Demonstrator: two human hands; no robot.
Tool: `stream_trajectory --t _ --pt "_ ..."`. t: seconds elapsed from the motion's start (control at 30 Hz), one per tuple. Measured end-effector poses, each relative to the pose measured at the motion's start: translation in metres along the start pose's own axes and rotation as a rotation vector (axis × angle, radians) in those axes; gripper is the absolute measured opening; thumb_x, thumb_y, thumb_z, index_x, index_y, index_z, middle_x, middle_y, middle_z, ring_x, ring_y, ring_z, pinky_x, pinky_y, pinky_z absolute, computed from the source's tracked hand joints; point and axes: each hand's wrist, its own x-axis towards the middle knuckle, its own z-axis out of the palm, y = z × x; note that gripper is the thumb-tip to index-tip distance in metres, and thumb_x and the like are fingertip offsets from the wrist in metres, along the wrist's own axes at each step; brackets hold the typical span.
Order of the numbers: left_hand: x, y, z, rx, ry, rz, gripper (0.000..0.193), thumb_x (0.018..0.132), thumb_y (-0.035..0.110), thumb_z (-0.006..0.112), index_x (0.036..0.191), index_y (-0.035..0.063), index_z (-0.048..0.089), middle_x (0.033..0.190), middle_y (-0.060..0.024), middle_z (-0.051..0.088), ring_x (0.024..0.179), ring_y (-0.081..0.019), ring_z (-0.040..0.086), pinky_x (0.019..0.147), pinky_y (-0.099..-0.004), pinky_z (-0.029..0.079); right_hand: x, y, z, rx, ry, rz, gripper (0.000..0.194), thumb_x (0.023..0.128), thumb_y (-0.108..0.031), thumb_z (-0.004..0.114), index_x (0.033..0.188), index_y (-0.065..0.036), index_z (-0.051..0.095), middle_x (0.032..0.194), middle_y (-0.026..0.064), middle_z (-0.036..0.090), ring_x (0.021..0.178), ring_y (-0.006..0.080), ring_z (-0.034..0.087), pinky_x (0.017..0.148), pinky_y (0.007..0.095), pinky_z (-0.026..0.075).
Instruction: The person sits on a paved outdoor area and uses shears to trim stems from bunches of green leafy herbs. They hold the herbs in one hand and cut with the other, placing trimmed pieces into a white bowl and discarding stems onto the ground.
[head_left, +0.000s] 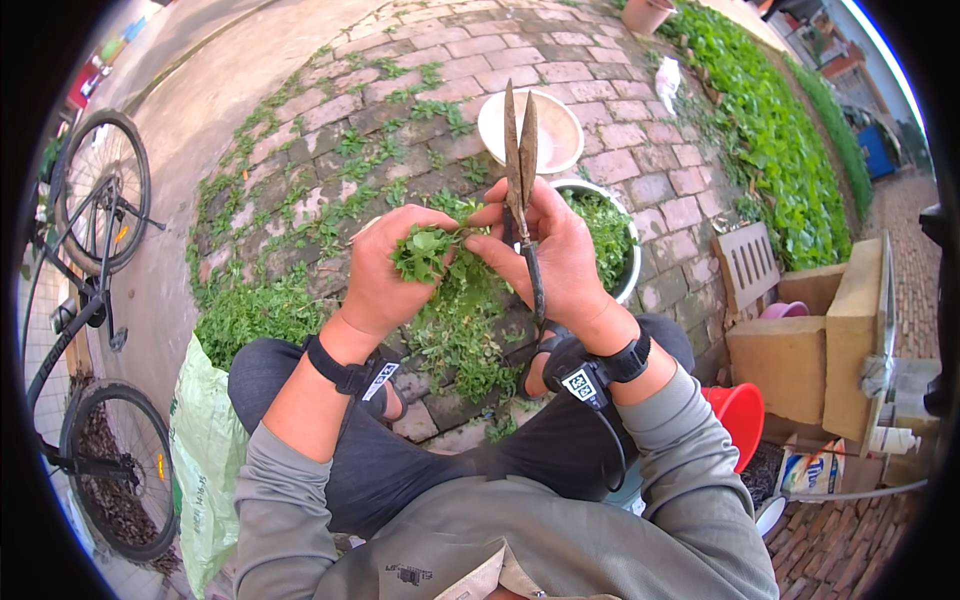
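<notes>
My left hand (390, 270) is closed around a small bunch of leafy greens (422, 253). My right hand (551, 255) pinches the stem end of the bunch between thumb and fingers. Rusty metal scissors (521, 157) also rest in my right hand, blades pointing away from me and slightly apart, one dark handle across the palm. Below my hands, cut greens (465, 345) lie on the bricks between my feet. Just beyond my right hand stands a basin of greens (604, 232), partly hidden by it. A pale, shallow basin (559, 139) sits behind the scissor blades.
A heap of greens (259, 315) and a pale green woven sack (206, 465) lie at my left. Farther left is a bicycle (90, 300). At right are a red bucket (739, 420), a concrete sink (780, 360), a slotted slab (746, 266) and a planted bed (772, 165).
</notes>
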Motion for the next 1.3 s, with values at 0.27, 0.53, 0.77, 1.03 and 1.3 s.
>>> stream_trajectory --t 0.27,0.53,0.77,1.03,1.3 --pt "-0.001 -0.007 0.002 -0.449 -0.157 -0.502 0.036 0.085 0.003 0.080 0.119 0.0025 0.070 0.109 -0.0041 0.075 0.100 -0.0137 0.069 0.089 -0.0321 0.055 0.003 0.000 -0.005 0.272 -0.052 0.184 0.040 0.089 0.002 0.078 0.121 -0.002 0.055 0.094 0.0038 0.071 0.084 0.0114 0.067 0.076 0.0269 0.054" --pt "0.000 0.010 -0.004 -0.846 -0.209 -0.704 0.040 0.088 0.005 0.078 0.126 0.0024 0.067 0.117 -0.0064 0.073 0.104 -0.0160 0.069 0.092 -0.0330 0.055 0.009 0.007 -0.023 0.521 0.033 0.265 0.037 0.095 -0.004 0.073 0.127 -0.005 0.054 0.098 0.0040 0.072 0.082 0.0162 0.069 0.075 0.0307 0.054" --pt "-0.002 -0.005 -0.002 -0.880 -0.111 -0.708 0.037 0.094 0.012 0.068 0.130 0.0030 0.066 0.117 -0.0069 0.073 0.106 -0.0179 0.069 0.092 -0.0340 0.055 0.005 0.005 -0.014 0.356 0.040 0.146 0.046 0.090 0.007 0.071 0.130 -0.003 0.052 0.112 0.0103 0.071 0.093 0.0141 0.068 0.083 0.0300 0.055" --pt "-0.006 0.004 0.000 -1.006 -0.142 -0.652 0.043 0.094 0.014 0.072 0.135 0.0037 0.062 0.123 -0.0082 0.070 0.109 -0.0182 0.068 0.095 -0.0350 0.054 0.001 0.009 0.003 -0.034 0.013 0.060 0.050 0.082 0.009 0.075 0.126 -0.005 0.056 0.105 0.0010 0.065 0.088 0.0070 0.063 0.081 0.0237 0.053" --pt "-0.010 -0.007 0.007 -0.911 0.037 -0.682 0.029 0.100 0.016 0.070 0.126 0.0033 0.069 0.113 -0.0050 0.074 0.102 -0.0135 0.069 0.090 -0.0299 0.054 0.002 0.005 0.001 0.190 -0.007 0.122 0.045 0.086 0.006 0.074 0.126 -0.003 0.055 0.100 0.0008 0.068 0.090 0.0076 0.063 0.082 0.0235 0.052"
